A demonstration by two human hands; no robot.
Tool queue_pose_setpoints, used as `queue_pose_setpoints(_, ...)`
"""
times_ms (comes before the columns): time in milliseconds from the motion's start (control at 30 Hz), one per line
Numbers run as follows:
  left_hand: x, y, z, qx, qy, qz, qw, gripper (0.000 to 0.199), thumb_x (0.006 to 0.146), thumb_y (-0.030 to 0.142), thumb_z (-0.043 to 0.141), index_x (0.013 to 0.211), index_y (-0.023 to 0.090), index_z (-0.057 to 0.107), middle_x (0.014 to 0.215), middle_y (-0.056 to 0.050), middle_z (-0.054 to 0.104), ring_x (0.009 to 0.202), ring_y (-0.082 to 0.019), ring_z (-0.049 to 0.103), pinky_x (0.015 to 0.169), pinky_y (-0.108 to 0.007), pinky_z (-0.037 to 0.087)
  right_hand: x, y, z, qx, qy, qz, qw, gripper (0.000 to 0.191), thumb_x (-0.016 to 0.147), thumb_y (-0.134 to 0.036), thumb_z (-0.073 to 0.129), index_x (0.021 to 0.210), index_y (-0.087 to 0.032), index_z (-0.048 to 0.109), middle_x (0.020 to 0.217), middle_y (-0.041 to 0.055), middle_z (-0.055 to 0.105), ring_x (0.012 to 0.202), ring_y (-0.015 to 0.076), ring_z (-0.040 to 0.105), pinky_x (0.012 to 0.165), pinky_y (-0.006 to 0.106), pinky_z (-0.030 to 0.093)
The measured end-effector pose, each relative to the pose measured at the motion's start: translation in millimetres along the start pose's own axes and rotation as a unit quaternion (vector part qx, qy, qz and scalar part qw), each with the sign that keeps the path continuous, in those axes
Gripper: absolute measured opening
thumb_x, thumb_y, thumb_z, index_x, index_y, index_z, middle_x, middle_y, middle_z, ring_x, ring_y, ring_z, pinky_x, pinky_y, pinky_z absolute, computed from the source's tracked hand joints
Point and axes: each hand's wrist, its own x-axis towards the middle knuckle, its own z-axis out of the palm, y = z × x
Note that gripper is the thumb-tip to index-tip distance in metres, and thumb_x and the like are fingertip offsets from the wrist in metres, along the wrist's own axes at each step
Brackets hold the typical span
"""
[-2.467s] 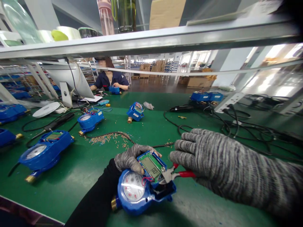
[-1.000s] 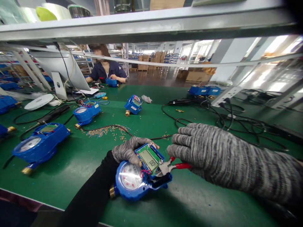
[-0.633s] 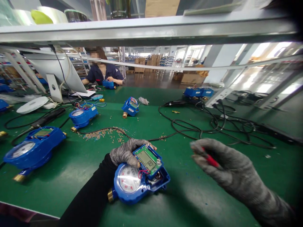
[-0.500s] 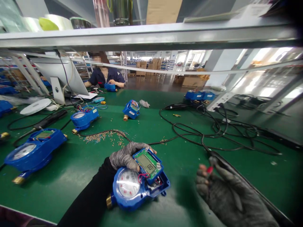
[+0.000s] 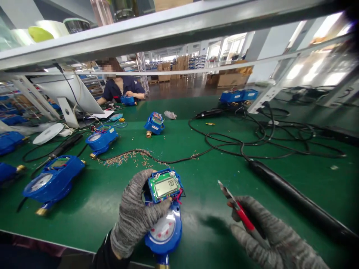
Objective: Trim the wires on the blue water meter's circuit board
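Note:
My left hand [image 5: 137, 213], in a grey knitted glove, is closed around a blue water meter [image 5: 176, 228]. The meter's upper housing is uncovered, showing a green circuit board and a lit display [image 5: 166, 186] with red wires at its side. The round dial below is partly hidden by my thumb, and a brass fitting [image 5: 162, 266] points toward me. To the right, apart from the meter, my right hand [image 5: 266, 228], also gloved, grips a slim pointed metal tool [image 5: 244, 217] with a red middle. Its tip points up and left, above the green table.
Several blue meters [image 5: 56, 181] stand at left and farther back. Small brass-coloured pins [image 5: 120, 158] lie scattered beyond my left hand. Black cables [image 5: 224, 138] and a black cylindrical handle [image 5: 286, 194] lie at right. A shelf [image 5: 140, 33] crosses overhead; a person [image 5: 120, 87] sits opposite.
My left hand has turned the meter more upright, its display now level and its fitting toward me. My right hand has turned, bringing the pointed tool into clear view. The camera view has tilted.

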Motion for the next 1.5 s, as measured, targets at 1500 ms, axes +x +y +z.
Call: queue_pose_setpoints(1500, -11.9, 8.1, -12.4, 0.241, 0.059, 0.276, 0.928, 0.071, 0.077, 0.035, 0.074, 0.142, 0.027, 0.047, 0.124, -0.009, 0.069, 0.109, -0.032, 0.070, 0.095, -0.050, 0.061, 38.2, -72.0, 11.5, -0.135, -0.063, -0.189, 0.971, 0.028, 0.082, -0.027, 0.051, 0.103, -0.022, 0.068, 0.087, 0.0073, 0.077, 0.068, 0.0256, 0.075, 0.056, 0.039, 0.064)
